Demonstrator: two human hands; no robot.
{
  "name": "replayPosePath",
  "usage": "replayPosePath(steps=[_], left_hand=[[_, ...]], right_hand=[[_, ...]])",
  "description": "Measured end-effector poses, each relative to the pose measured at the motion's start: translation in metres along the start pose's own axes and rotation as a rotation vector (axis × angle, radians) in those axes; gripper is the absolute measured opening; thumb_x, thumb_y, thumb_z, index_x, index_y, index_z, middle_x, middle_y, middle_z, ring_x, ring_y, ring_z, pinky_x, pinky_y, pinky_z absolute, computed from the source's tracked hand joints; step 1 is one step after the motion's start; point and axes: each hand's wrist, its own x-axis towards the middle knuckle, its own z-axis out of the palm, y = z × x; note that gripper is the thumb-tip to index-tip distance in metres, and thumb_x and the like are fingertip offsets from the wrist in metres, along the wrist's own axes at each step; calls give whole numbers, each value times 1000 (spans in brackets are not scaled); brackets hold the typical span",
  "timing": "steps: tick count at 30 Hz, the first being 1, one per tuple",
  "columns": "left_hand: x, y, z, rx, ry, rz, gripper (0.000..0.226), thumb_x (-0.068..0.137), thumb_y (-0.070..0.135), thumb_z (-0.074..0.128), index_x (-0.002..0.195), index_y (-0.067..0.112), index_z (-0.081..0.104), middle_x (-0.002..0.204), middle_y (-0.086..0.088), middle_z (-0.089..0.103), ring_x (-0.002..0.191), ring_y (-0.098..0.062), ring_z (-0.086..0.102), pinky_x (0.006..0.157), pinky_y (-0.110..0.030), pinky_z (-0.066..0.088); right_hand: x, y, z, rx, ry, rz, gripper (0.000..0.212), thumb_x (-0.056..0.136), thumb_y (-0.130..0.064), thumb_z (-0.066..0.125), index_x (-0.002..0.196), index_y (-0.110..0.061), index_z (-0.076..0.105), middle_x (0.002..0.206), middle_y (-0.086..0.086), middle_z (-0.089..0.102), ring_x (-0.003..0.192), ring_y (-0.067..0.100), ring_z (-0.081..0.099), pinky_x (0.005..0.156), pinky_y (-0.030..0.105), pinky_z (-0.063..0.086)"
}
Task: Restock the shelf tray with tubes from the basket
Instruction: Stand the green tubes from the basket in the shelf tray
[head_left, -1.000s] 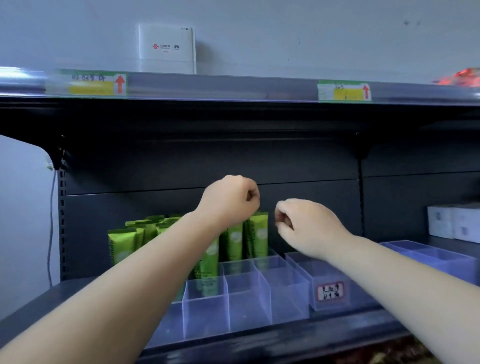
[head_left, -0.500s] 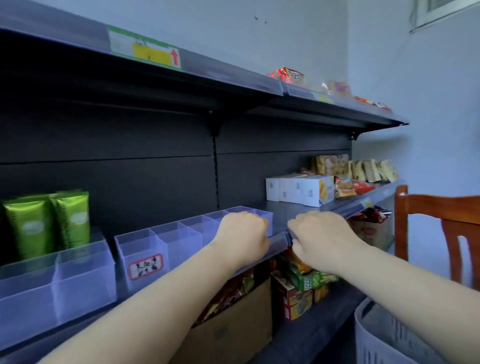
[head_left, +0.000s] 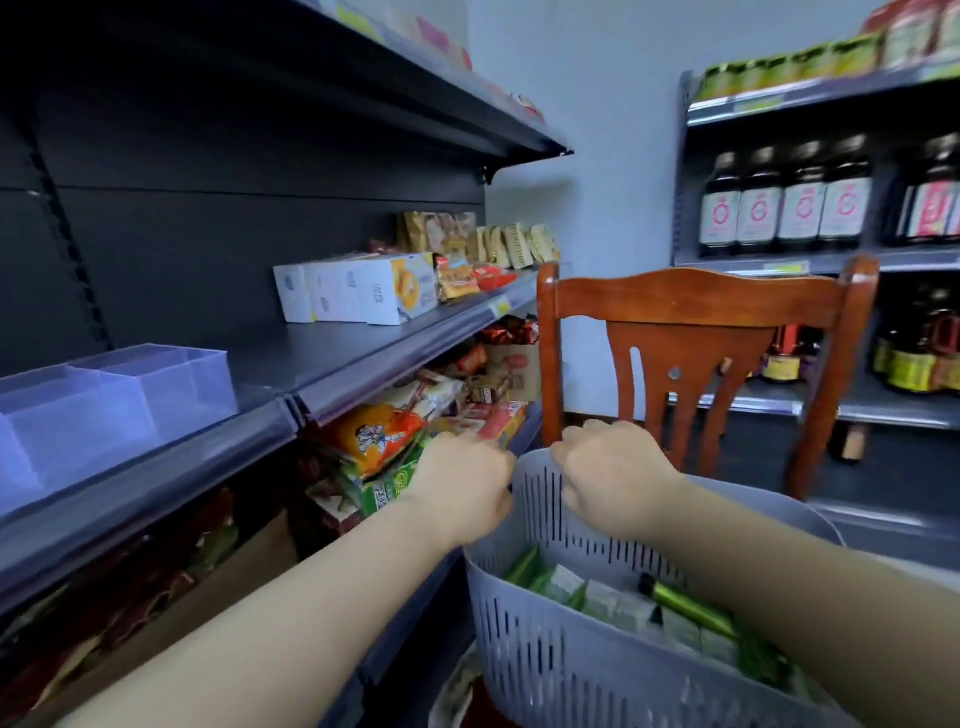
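A: While both arms reach out over the basket (head_left: 582, 670), the left hand (head_left: 465, 486) and the right hand (head_left: 613, 478) hang side by side at its far rim, knuckles up, fingers curled under.

B: Holding anything?

A: Nothing shows in either one. The right hand's fingers bend down over the rim's far edge; whether they actually grip it, I cannot tell. The left hand's fingers are curled just left of the rim, apart from it as far as I can see.

B: And the tubes?

A: Green tubes (head_left: 691, 605) lie in the basket, below and behind the right hand's fingers, nearer the wrist, among pale green packets.

B: The tray?

A: The clear tray (head_left: 119, 395) sits on the dark shelf (head_left: 322, 358), well off to the left of the left hand's fingers and higher. Beyond the fingertips stands a wooden chair (head_left: 691, 332); snack packets (head_left: 384, 441) crowd the lower shelf just left of the left hand.
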Motion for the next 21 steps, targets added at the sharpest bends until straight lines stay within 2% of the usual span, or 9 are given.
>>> replayPosePath(steps=[5, 8, 11, 13, 15, 18, 21], left_hand=[[32, 22, 44, -95, -48, 71, 22, 88, 25, 43, 98, 15, 59, 105, -5, 63, 99, -28, 57, 73, -31, 40], [52, 33, 65, -175, -80, 95, 20, 88, 25, 44, 95, 15, 60, 102, -5, 63, 98, -28, 58, 72, -32, 41], [75, 50, 85, -269, -129, 107, 20, 90, 25, 43, 96, 16, 60, 103, -4, 64, 97, -28, 59, 74, -33, 47], [90, 63, 97, -308, -169, 120, 21, 89, 24, 44, 97, 15, 61, 102, -4, 65, 96, -28, 60, 71, -32, 48], [104, 72, 108, -340, -215, 129, 21, 89, 25, 46, 97, 16, 63, 100, -3, 66, 93, -27, 60, 63, -30, 43], [123, 77, 123, -378, -295, 135, 21, 89, 26, 47, 99, 17, 64, 99, -2, 65, 91, -26, 60, 62, -29, 38], [136, 82, 141, -378, -371, 141, 22, 89, 26, 48, 100, 15, 64, 101, -4, 63, 95, -27, 60, 66, -30, 41]], right_hand=[[-8, 29, 43, 64, -57, 90, 21, 92, -25, 40, 104, -14, 53, 108, 5, 55, 99, 24, 52, 69, 29, 29], [-13, 44, 61, 162, -91, 169, 6, 91, -23, 40, 88, -20, 44, 100, 3, 53, 97, 23, 53, 67, 28, 33], [-18, 62, 89, 173, -144, 240, 20, 90, -22, 42, 72, -17, 35, 85, -2, 43, 86, 24, 51, 62, 28, 34], [-22, 73, 109, 164, -203, 283, 27, 89, -20, 42, 63, -20, 32, 77, -3, 42, 75, 22, 46, 53, 26, 31], [-25, 81, 128, 140, -280, 308, 22, 87, -19, 43, 65, -18, 39, 71, -3, 43, 71, 23, 46, 46, 25, 25], [-27, 86, 152, 141, -396, 337, 26, 88, -19, 45, 63, -19, 37, 67, -5, 40, 72, 23, 46, 46, 24, 28], [-24, 86, 172, 136, -461, 366, 10, 86, -17, 47, 80, -13, 54, 86, 1, 58, 83, 27, 56, 58, 29, 38]])
